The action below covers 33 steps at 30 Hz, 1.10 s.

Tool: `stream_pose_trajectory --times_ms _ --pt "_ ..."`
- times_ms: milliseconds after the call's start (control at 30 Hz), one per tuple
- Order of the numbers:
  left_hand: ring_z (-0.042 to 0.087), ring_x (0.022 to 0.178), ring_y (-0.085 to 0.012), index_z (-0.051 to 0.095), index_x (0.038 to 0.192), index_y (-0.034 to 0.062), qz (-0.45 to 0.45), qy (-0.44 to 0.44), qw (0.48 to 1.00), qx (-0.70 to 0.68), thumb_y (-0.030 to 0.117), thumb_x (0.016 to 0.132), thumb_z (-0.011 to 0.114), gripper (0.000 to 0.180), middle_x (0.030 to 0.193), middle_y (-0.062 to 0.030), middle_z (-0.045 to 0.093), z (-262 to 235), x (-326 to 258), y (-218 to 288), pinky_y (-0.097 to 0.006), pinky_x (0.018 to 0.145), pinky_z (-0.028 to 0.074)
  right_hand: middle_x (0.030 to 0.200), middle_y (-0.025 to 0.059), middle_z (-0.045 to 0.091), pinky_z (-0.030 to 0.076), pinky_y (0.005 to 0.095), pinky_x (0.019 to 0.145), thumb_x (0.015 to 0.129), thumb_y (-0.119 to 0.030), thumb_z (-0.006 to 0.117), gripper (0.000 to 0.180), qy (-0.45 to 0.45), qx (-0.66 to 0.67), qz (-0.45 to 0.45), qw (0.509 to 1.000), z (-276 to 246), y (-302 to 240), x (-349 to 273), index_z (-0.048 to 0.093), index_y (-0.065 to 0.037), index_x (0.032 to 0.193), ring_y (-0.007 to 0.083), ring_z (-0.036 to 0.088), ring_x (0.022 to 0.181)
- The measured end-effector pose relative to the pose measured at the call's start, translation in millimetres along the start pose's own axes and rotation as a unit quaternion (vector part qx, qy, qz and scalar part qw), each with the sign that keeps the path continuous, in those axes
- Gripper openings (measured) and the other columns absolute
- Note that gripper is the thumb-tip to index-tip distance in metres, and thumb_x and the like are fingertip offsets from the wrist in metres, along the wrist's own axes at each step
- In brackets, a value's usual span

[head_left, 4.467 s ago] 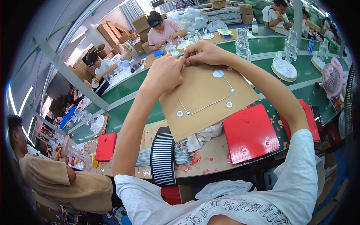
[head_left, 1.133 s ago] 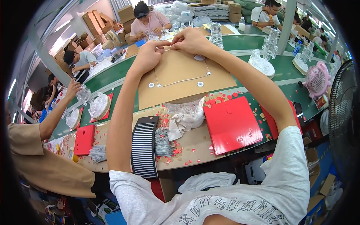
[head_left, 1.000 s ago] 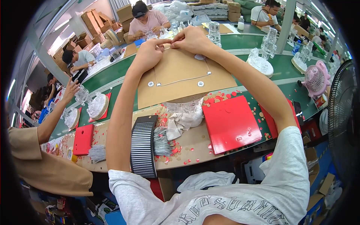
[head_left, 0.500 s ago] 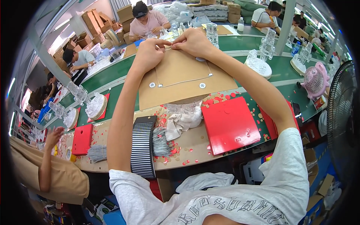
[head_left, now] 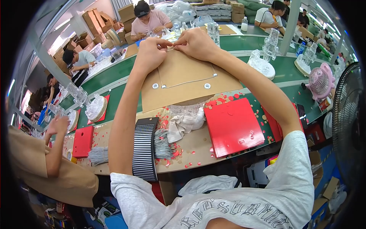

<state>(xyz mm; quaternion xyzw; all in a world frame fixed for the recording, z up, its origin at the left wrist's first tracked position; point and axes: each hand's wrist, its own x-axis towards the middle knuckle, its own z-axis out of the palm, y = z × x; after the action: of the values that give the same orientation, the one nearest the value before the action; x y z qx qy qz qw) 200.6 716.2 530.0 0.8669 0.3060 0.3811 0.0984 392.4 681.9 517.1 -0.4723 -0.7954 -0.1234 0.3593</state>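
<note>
My left hand (head_left: 153,56) and my right hand (head_left: 196,44) meet at the far edge of a brown cardboard sheet (head_left: 183,95). Their fingers are pinched together, thumbs almost touching, around something small and pale that I cannot make out. Across the sheet runs a thin pale wire (head_left: 187,84), caught near its bends by small white pieces. Nearer to me, a white ring (head_left: 155,86) and a second white ring (head_left: 207,86) sit in the cardboard. Under my left forearm lies a black-and-white striped holder (head_left: 144,152) with a bundle of thin grey wires (head_left: 163,145) beside it.
A crumpled cloth (head_left: 182,125) and stacked red panels (head_left: 234,128) lie before the sheet, among red and gold discs. Clear plastic pieces on round bases (head_left: 262,68) stand on the green conveyor (head_left: 240,44). A black fan (head_left: 346,110) is at right; a co-worker's hand (head_left: 57,125) at left.
My hands stay pinched at the far edge with barely any movement. The cardboard sheet has shifted very slightly. The co-worker at the left has moved rightward, with lowered hands.
</note>
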Motion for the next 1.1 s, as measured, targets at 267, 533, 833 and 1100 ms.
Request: stream_pose_trajectory --times_ms 267,533,833,1100 --pt "0.069 0.071 -0.0223 0.075 0.092 0.0041 0.019 0.027 0.999 0.008 0.003 0.073 0.057 0.026 0.08 -0.0179 0.071 -3 -4 -1 -0.031 0.071 0.055 0.086 0.0054 0.069 0.051 0.0357 0.066 0.08 -0.017 0.069 0.015 -0.006 -0.053 -0.124 0.991 -5 -4 5 0.076 -0.009 0.091 0.0252 0.065 0.074" --pt "0.069 0.069 -0.0205 0.076 0.09 0.0037 -0.008 0.026 1.0 -0.006 0.002 0.071 0.057 0.027 0.078 -0.0173 0.071 -5 -6 -2 -0.03 0.07 0.055 0.082 0.0037 0.067 0.05 0.0357 0.059 0.081 -0.015 0.068 0.012 -0.001 -0.061 -0.22 0.974 -8 -4 12 0.076 -0.008 0.087 0.023 0.064 0.069" --pt "0.068 0.069 -0.0228 0.075 0.091 0.0023 0.007 0.029 1.0 -0.001 0.001 0.071 0.056 0.027 0.079 -0.0159 0.07 -7 -10 -2 -0.031 0.072 0.055 0.077 0.0052 0.063 0.051 0.0359 0.061 0.075 -0.009 0.067 0.01 -0.091 -0.141 -0.256 0.952 -4 -9 23 0.073 -0.002 0.079 0.0247 0.063 0.067" --pt "0.064 0.087 -0.0295 0.075 0.094 0.0022 0.042 0.0 0.998 0.051 0.005 0.077 0.057 0.024 0.095 -0.0167 0.066 -15 -23 1 -0.036 0.085 0.051 0.082 0.0073 0.065 0.05 0.0371 0.067 0.08 -0.013 0.071 0.012 -0.029 -0.011 -0.195 0.98 1 4 11 0.076 -0.009 0.09 0.0249 0.063 0.077"
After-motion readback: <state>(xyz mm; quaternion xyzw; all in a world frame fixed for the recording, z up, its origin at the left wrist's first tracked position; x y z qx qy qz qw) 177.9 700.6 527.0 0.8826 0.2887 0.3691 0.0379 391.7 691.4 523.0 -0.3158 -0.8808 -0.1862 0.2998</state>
